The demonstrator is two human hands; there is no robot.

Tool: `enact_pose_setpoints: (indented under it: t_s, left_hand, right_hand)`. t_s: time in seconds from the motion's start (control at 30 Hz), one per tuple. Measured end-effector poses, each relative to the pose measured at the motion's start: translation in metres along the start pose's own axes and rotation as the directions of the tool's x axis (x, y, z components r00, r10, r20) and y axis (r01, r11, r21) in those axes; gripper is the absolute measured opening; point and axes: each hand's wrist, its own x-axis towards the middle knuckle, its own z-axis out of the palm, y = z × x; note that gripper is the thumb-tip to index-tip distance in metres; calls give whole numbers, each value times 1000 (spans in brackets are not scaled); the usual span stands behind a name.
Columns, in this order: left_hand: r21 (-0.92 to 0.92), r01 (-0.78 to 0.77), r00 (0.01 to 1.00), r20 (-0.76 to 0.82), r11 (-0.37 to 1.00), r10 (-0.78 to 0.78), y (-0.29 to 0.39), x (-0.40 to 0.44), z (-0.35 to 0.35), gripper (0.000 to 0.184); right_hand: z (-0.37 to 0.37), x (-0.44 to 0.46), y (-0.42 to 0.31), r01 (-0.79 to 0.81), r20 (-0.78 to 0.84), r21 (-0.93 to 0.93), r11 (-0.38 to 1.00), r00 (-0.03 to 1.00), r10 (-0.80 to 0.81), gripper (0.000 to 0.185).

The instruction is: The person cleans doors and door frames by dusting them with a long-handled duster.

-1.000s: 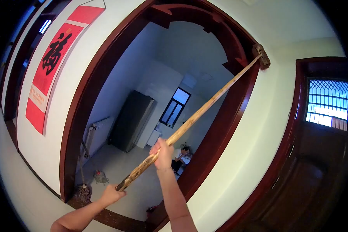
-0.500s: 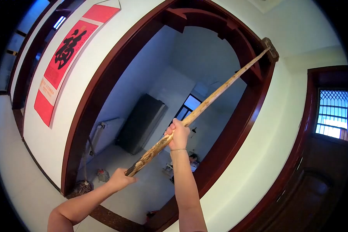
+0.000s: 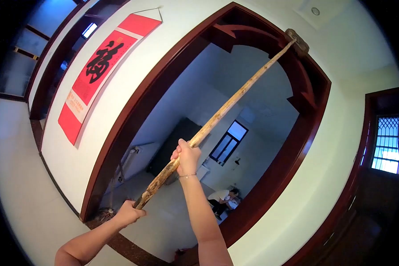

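A long wooden pole [image 3: 228,105] slants from lower left to upper right, with a brown broom head [image 3: 297,42] at its far end. That head lies against the top beam of the dark red door frame [image 3: 284,186], right of the arch. My left hand [image 3: 128,214] is closed round the pole's dark lower end. Farther up, my right hand [image 3: 187,157] grips the pole near its middle, a thin bracelet on the wrist.
A red scroll [image 3: 97,66] hangs on the white wall at left. Through the doorway are a dark cabinet [image 3: 177,137], a window [image 3: 228,142], a mop [image 3: 105,215] and a seated person [image 3: 222,199]. A brown door [image 3: 368,213] stands at right.
The broom head has moved left along the top of the frame, away from its right corner. Both hands have shifted slightly left with the pole, and the view has turned.
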Motion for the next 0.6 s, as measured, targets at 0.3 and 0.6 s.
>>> enact_pose_setpoints:
  t_s: [0.3,0.6]
  left_hand:
    - [-128,-26,998,-59,991,19,7,-12,-62,25]
    - [-225,-14,998,-69,974,-1,62,-47,-105,27]
  right_hand:
    - [86,9,17,-48,58,-45,998,997,50,17]
    - [152,27,14,-39,101,-117,992,994,51,11]
